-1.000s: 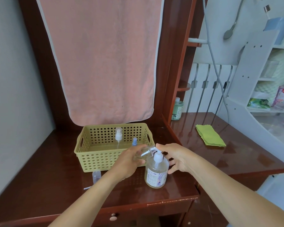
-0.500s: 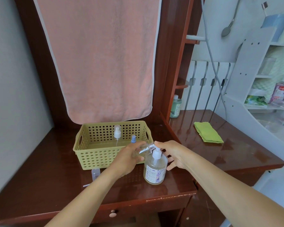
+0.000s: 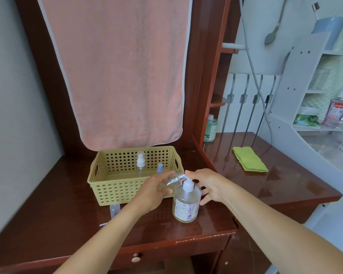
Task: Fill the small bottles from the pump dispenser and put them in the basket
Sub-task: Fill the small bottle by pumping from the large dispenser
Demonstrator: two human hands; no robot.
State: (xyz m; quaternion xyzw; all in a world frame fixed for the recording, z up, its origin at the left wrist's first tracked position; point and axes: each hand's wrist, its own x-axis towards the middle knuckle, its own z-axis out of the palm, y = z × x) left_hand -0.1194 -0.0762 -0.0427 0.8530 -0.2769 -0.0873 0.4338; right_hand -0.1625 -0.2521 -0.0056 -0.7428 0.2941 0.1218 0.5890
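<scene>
The left hand point(image 3: 156, 191) grips a small bottle point(image 3: 174, 179), tilted, its mouth at the spout of the pump dispenser point(image 3: 186, 204). The right hand point(image 3: 208, 186), fingers spread, rests atop the pump, just in front of the basket point(image 3: 117, 192) on the bench point(image 3: 216, 220).

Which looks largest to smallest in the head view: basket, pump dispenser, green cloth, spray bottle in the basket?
1. basket
2. pump dispenser and green cloth: alike; the cloth lies farther off, so unranked
3. spray bottle
</scene>
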